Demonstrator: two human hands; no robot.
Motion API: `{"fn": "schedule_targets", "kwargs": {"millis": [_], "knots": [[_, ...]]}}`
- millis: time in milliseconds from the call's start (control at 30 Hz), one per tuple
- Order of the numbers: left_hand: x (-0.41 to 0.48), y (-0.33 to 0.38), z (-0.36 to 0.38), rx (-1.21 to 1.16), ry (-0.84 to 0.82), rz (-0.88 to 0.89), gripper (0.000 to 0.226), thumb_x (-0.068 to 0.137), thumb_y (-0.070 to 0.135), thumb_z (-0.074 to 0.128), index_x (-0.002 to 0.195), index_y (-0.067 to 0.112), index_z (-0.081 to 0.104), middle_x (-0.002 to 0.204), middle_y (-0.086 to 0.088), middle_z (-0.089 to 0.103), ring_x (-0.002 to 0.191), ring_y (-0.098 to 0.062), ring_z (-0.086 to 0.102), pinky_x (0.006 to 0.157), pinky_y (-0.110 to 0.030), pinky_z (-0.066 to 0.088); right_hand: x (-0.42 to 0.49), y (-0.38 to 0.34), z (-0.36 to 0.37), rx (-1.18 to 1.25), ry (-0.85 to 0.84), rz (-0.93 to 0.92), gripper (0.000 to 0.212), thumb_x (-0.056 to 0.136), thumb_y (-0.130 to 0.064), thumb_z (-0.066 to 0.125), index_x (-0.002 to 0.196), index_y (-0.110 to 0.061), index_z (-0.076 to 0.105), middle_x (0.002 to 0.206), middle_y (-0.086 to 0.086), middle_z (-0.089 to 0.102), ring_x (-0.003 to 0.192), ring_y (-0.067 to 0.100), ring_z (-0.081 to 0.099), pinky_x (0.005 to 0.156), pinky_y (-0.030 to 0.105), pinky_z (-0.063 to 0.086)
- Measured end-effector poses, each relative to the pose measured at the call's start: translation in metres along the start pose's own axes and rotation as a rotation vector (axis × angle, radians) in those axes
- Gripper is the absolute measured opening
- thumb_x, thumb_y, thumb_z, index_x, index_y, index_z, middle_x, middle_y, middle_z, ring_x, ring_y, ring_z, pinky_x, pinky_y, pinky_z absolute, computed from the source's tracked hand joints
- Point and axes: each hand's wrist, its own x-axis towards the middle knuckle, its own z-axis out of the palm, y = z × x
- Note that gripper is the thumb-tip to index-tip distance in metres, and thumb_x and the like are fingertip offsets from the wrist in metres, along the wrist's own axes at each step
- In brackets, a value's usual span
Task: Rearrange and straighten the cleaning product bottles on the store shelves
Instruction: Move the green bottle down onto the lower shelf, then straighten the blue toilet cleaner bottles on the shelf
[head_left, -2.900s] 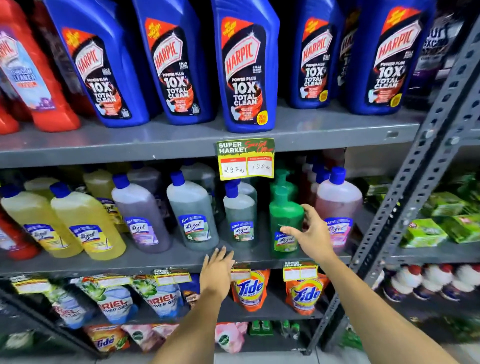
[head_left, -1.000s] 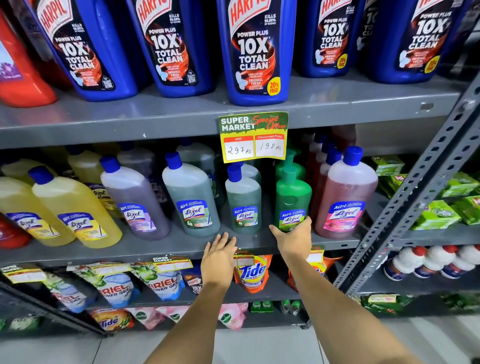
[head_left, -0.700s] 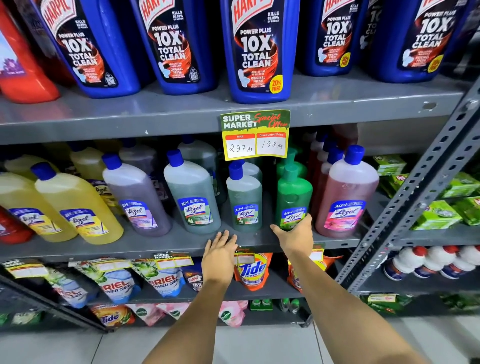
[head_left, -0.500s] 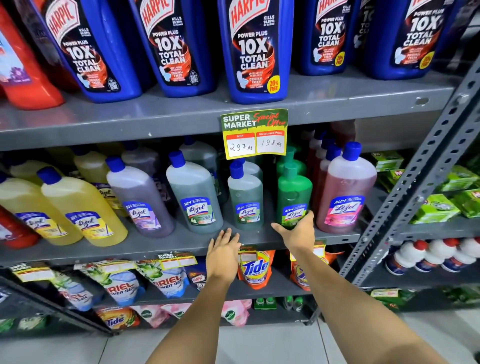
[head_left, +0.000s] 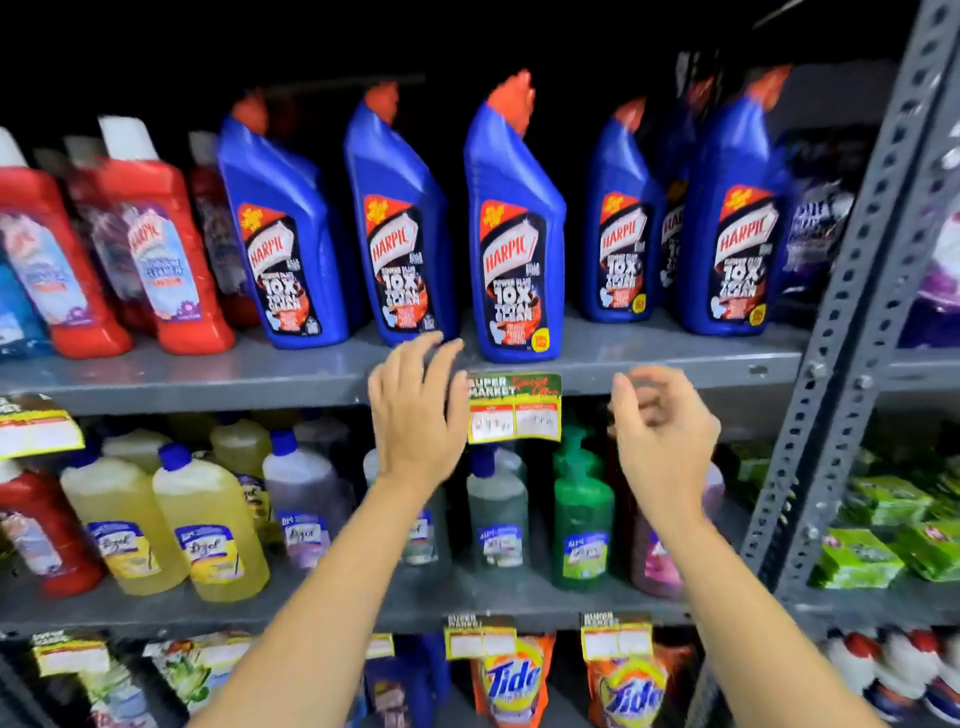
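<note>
Several blue Harpic bottles (head_left: 511, 239) with red caps stand in a row on the upper grey shelf (head_left: 260, 371). The middle one sits nearest the front edge. My left hand (head_left: 415, 410) is raised to that edge, fingers apart and empty, just left of the middle bottle's base. My right hand (head_left: 662, 421) hovers lower right of it, fingers loosely curled, holding nothing. Below, the Lizol bottles stand on the middle shelf: yellow ones (head_left: 208, 525), a grey one (head_left: 496, 514), a green pump bottle (head_left: 582, 514) and a pink one (head_left: 660, 551) partly behind my right wrist.
Red Harpic bottles (head_left: 161, 260) fill the upper shelf's left. A green price tag (head_left: 514, 408) hangs from the shelf edge between my hands. A grey perforated upright (head_left: 852, 322) rises at right, with green packets (head_left: 872, 545) beyond. Tide pouches (head_left: 511, 680) hang on the bottom shelf.
Both hands have risen from the middle shelf's front edge to the upper shelf's edge. My right hand has left the green pump bottle. The view has tilted upward and is blurred.
</note>
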Motion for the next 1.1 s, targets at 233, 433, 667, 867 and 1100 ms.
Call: {"fn": "schedule_targets", "kwargs": {"millis": [233,433,667,867,1100], "knots": [[0.032,-0.009,0.001,0.235,-0.255,-0.048,0.038,0.098,0.026,0.036,0.068,0.016,0.058,0.067,-0.005,0.064,0.066,-0.030,0.060,0.069,-0.039,0.039,0.067,-0.075,0.058,-0.235,-0.175,-0.058,0.072,0.070,-0.072,0.064,0.120,-0.022,0.056,0.105,-0.003,0.062,0.088,0.016,0.064,0.083,0.041,0.053],[0.031,-0.009,0.004,0.294,-0.234,-0.072,0.039,0.098,0.026,0.039,0.065,0.017,0.058,0.062,-0.005,0.064,0.059,-0.030,0.058,0.058,-0.040,0.037,0.057,-0.099,0.105,-0.367,-0.100,0.004,0.135,0.047,-0.086,0.066,0.152,-0.016,0.017,0.142,0.009,0.040,0.127,0.033,0.043,0.088,0.051,0.048],[0.029,-0.009,0.007,0.228,-0.089,-0.029,0.033,0.094,0.019,0.046,0.063,0.015,0.057,0.057,-0.003,0.059,0.053,-0.027,0.055,0.053,-0.037,0.039,0.047,-0.094,0.131,-0.587,-0.052,0.031,0.136,0.053,-0.062,0.085,0.153,-0.017,0.006,0.147,0.010,0.031,0.125,0.032,0.040,0.086,0.051,0.049],[0.027,-0.006,0.005,0.201,-0.066,-0.027,0.027,0.092,0.014,0.056,0.065,0.013,0.060,0.058,-0.003,0.061,0.056,-0.026,0.057,0.058,-0.038,0.045,0.060,-0.079,0.116,-0.564,-0.035,-0.037,0.125,0.056,-0.048,0.088,0.152,-0.013,0.015,0.142,0.012,0.036,0.120,0.034,0.045,0.077,0.047,0.051],[0.026,-0.005,0.006,0.208,-0.085,-0.065,0.033,0.095,0.017,0.052,0.065,0.011,0.062,0.058,-0.002,0.062,0.057,-0.024,0.057,0.062,-0.038,0.045,0.085,-0.057,0.078,-0.574,0.001,-0.031,0.125,0.061,-0.045,0.086,0.154,-0.014,0.009,0.145,0.014,0.033,0.125,0.036,0.040,0.085,0.053,0.052]]}}
